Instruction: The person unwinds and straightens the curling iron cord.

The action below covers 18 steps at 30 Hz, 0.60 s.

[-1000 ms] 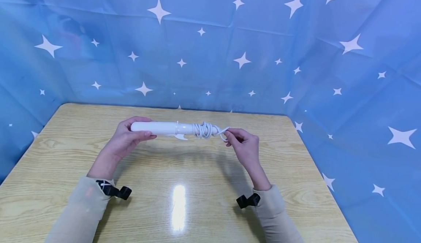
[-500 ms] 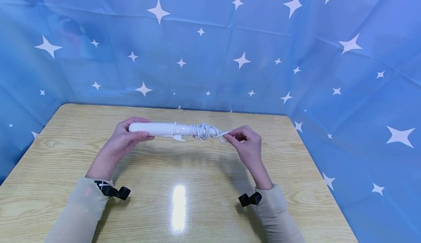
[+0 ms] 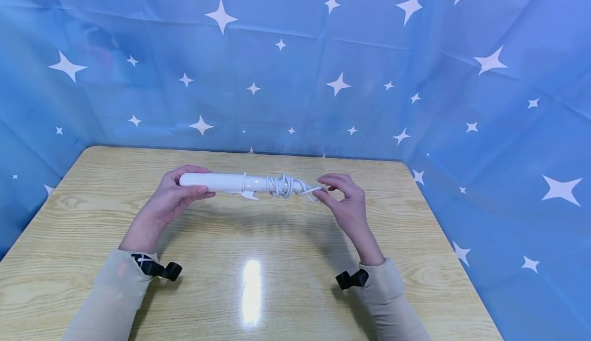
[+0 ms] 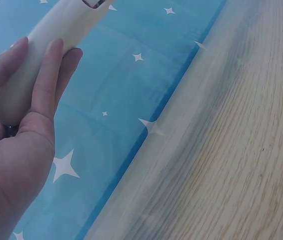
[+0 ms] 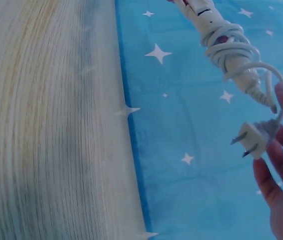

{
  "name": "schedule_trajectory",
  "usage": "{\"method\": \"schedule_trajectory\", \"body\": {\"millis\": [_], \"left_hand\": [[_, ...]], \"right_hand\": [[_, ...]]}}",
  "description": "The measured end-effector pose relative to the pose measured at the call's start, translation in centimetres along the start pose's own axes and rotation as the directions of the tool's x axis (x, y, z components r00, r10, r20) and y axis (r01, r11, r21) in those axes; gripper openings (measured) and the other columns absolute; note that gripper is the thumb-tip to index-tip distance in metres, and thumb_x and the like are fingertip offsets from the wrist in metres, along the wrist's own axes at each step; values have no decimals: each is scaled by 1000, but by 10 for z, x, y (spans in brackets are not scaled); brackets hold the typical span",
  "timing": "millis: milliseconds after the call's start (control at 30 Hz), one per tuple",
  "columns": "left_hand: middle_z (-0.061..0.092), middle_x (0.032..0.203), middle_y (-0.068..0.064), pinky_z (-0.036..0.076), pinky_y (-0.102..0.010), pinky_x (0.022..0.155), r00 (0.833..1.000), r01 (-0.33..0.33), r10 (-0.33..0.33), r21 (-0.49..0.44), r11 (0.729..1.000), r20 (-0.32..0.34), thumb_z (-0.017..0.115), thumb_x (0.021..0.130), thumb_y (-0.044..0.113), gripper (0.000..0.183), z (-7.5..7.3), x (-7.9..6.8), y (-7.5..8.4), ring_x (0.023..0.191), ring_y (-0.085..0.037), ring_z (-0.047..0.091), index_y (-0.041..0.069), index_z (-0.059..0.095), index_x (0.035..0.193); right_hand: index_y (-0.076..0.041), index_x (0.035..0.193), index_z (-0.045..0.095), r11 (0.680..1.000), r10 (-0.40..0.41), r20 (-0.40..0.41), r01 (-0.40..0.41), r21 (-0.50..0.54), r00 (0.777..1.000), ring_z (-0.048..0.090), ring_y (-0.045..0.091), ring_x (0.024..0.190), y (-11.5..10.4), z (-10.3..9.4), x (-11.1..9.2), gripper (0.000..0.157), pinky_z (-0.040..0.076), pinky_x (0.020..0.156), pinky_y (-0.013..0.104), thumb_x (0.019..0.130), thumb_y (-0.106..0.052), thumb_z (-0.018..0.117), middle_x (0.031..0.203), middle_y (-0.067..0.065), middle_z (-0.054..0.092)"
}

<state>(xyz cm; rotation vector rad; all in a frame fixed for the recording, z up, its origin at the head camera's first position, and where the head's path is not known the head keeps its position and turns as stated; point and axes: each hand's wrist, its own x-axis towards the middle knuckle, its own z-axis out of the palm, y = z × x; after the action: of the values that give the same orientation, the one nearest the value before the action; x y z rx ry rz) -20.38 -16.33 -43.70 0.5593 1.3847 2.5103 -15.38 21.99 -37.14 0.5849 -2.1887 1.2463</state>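
One white corded wand (image 3: 255, 183), held roughly level above the surface (image 3: 295, 289).
Left hand (image 3: 172, 196): grip clasping the smooth end, presumably for support; cord (image 3: 282, 185) coiled round the other end; right hand (image 3: 346, 201): grip pinching the cord near its plug (image 5: 255, 140), perhaps for control.

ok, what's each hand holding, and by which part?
Left hand: the white, rod-shaped corded appliance, by its thick rounded end. Right hand: its thin white cord, just behind the white two-pin plug.
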Motion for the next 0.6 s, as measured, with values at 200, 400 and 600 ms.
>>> {"method": "schedule_trajectory", "body": {"millis": [200,400,600], "left_hand": [[60,123,-13,62,-44,90,1000,-3,3,-11,1000,-3,51,92,-26,43,-1,0,0,111,-27,62,5,73,113],[59,124,-13,61,-44,91,1000,-8,8,2,1000,-17,51,93,-25,43,-4,-2,1,113,-27,61,5,74,114],[56,127,-14,61,-43,92,999,-11,10,-11,1000,-39,52,92,-25,42,-6,-5,4,114,-26,61,4,73,114]], "right_hand": [[6,95,76,998,56,79,-56,0,995,65,31,97,2,0,-4,10,54,88,32,85,8,78,104,21,72],[5,90,75,1000,22,88,-23,7,996,64,37,99,4,1,-8,7,52,87,24,85,10,77,102,23,70],[4,90,74,999,41,101,-45,28,994,68,23,89,5,-2,-10,7,58,83,30,86,9,77,92,17,72]]}}
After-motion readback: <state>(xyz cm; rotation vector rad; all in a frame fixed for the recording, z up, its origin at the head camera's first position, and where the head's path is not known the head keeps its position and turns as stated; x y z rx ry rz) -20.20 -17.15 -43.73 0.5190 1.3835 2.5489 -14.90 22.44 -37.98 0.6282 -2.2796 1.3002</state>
